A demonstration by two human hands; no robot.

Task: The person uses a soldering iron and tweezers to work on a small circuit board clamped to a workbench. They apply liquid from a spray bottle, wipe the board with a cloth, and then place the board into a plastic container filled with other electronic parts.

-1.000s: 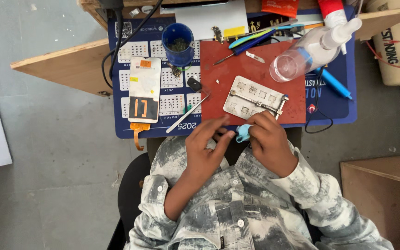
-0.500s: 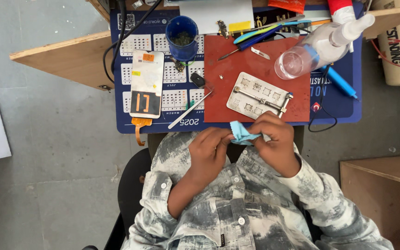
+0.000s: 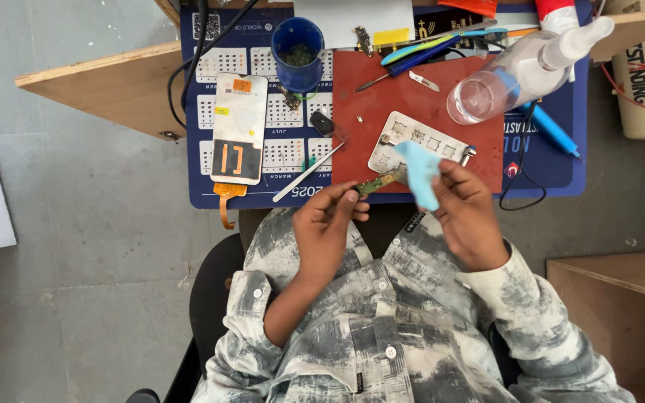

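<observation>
My left hand (image 3: 328, 227) pinches a small green circuit board (image 3: 377, 182) by its near end, just over the table's front edge. My right hand (image 3: 466, 213) holds a light blue cloth (image 3: 419, 172) against the far end of that board. Behind both hands a white perforated metal plate (image 3: 419, 142) lies on a red work mat (image 3: 412, 97).
A phone screen assembly (image 3: 239, 128) with an orange flex cable lies on the blue calendar mat (image 3: 210, 89). A blue cup (image 3: 298, 52), white spudger (image 3: 310, 172), clear spray bottle (image 3: 520, 71), screwdrivers (image 3: 427, 48) and a blue pen (image 3: 550, 127) sit around. A wooden box (image 3: 621, 313) stands at right.
Both hands have drawn slightly apart. The small board now shows between them, and the blue cloth is raised and unfolded over its far end.
</observation>
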